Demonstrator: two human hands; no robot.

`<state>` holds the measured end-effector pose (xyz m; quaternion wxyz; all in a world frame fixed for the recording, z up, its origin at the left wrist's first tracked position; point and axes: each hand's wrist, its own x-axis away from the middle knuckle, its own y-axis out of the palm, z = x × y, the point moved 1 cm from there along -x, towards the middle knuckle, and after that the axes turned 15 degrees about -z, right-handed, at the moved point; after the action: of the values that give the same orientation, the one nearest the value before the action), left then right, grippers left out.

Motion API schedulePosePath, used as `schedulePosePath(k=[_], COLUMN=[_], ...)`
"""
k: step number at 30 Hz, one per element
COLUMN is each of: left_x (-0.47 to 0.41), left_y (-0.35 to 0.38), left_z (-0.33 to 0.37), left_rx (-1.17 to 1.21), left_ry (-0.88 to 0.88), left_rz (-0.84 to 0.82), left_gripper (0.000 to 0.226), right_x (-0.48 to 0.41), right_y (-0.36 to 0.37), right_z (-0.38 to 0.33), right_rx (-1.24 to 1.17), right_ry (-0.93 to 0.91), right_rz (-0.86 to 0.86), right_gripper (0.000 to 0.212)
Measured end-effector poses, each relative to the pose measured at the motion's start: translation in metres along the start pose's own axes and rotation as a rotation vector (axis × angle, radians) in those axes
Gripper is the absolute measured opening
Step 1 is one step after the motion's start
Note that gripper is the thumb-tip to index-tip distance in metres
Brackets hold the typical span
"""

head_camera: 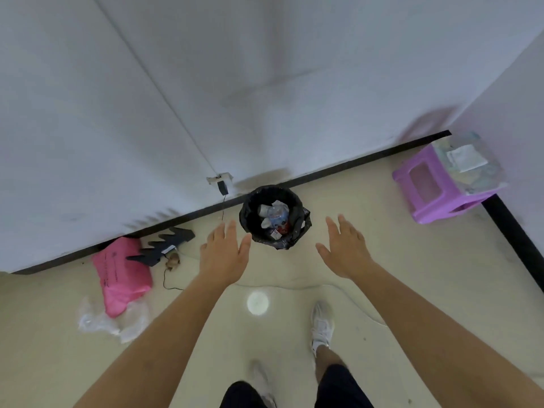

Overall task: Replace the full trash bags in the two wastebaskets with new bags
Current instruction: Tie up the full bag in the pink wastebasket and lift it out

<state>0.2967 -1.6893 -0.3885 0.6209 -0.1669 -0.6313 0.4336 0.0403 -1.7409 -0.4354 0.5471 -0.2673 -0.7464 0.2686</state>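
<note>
Wastebasket (246, 214) on floor (412, 275) at the far edge, close to the black baseboard (353, 163). Black trash bag (298, 232) lines it, folded over the rim, holding a plastic bottle (276, 215) and crumpled paper. Left hand (223, 251) open, fingers straight, holding nothing; thumb near the basket's near-left side, contact unclear. Right hand (344, 248) likewise spread and empty, apart on the basket's right. Pink bag (120, 275) lies at left; purple stool (432, 189) in far right corner.

Even, fairly bright, bluish light. A round glare spot (258, 303) shines on the floor (397, 237). Soft shadows fall on the wall (265, 83) behind the stool (424, 184) and bin (248, 214). Wide-angle distortion bends the baseboard (353, 164). The near shoe (259, 375) blurs.
</note>
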Motion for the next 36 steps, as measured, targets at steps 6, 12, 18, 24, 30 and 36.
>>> schedulePosePath(k=[6, 12, 18, 24, 30, 36], left_x=[-0.144, -0.268, -0.375, -0.463, -0.509, -0.539], left_y=[0.089, 0.211, 0.265, 0.265, 0.284, 0.291], left_z=[-0.024, -0.081, -0.117, -0.131, -0.079, -0.040], left_rx=[0.234, 0.443, 0.795, 1.294, 1.574, 1.829], left_ry=[0.016, -0.139, -0.332, -0.446, -0.177, 0.086], left_rz=[-0.107, -0.277, -0.311, -0.048, -0.169, -0.322], left_gripper=[0.063, 0.065, 0.074, 0.092, 0.088, 0.076], right_x=[-0.116, -0.230, -0.328, -0.413, -0.456, -0.474], right_y=[0.078, 0.195, 0.261, 0.279, 0.289, 0.271], right_z=[0.004, 0.013, 0.017, 0.029, 0.065, 0.097], right_rx=[-0.260, -0.507, -0.825, -1.367, -1.484, -1.618], right_ry=[0.090, 0.256, 0.304, 0.435, 0.369, 0.299], right_rz=[-0.092, -0.165, -0.166, -0.130, -0.055, 0.276], right_gripper=[0.077, 0.085, 0.103, 0.139, 0.117, 0.029])
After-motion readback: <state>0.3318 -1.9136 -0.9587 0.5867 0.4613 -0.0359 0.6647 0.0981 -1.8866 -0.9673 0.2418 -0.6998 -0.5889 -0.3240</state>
